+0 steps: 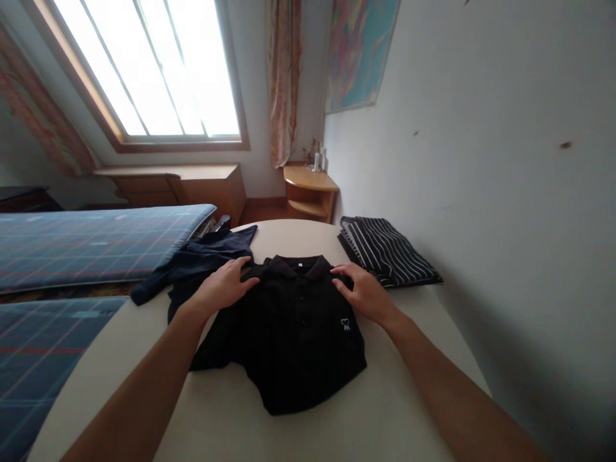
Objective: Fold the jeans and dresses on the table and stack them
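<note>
A black polo shirt point(298, 340) lies face up on the pale round table point(212, 430), its collar pointing away from me and a small white emblem on its chest. Its right-hand side looks folded in, while a sleeve sticks out at the left. At the shirt's left shoulder rests my left hand point(224, 285), thumb and fingers apart. My right hand point(360, 292) is at the other shoulder beside the collar, with a gap between its thumb and fingers. Neither hand visibly grips the cloth.
A dark navy garment point(206, 256) lies loosely at the table's left edge. Folded black-and-white striped cloth point(389, 250) sits at the back right, near the white wall point(505, 212). Blue plaid mattresses point(96, 247) are on the left. Beyond the table stands a wooden corner shelf point(310, 179).
</note>
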Demonstrator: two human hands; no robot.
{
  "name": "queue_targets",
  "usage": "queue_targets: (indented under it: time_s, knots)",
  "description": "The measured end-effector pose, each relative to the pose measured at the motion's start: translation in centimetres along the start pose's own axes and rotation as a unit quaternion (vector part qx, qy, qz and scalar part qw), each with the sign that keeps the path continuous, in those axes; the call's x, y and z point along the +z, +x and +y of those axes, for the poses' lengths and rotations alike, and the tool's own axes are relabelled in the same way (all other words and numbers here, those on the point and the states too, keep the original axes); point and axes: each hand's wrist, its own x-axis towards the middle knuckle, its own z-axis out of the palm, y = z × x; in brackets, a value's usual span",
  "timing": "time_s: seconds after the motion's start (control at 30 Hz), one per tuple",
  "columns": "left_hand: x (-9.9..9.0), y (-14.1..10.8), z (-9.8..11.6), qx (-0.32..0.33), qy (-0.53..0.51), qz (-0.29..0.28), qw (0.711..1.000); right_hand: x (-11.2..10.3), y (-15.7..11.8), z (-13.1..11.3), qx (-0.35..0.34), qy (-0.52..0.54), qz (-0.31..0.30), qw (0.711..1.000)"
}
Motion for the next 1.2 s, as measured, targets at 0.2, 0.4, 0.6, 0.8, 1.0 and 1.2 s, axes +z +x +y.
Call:
queue_targets:
  time_s: [0.2, 0.4, 0.6, 0.8, 1.0, 1.2]
  knots:
    - [-1.6, -1.0, 1.1, -0.063, 0.109, -0.122, 0.985, -1.3, -0.4, -1.2, 0.173, -0.156, -0.089, 0.968]
    - [-1.7, -0.9, 1.1, -0.018, 0.108, -0.129, 0.986, -0.8, -0.5, -1.7, 0.181, -0.13, -0.143, 0.964]
    - [-2.4, -0.5, 1.4, -0.042, -0.006, -0.018, 0.999, -0.8, 0.0, -1.7, 0.116, 0.005, 0.001, 0.993]
    - [-1.9, 0.6, 1.5, -0.087, -0.173, 0.164, 0.967, 0.5, 0.5, -0.6, 0.1, 0.203, 0.128, 0.966]
    - [-0.4, 0.3, 0.7, -0.024, -0.066, 0.057, 0.996, 1.3, 0.2, -0.1, 0.039, 0.114, 0.044, 0.992]
    - [-2.1, -1.5, 1.7, -0.086, 0.102, -0.047, 0.99, -0.9, -0.6, -2.0, 0.184, -0.097, -0.075, 0.975]
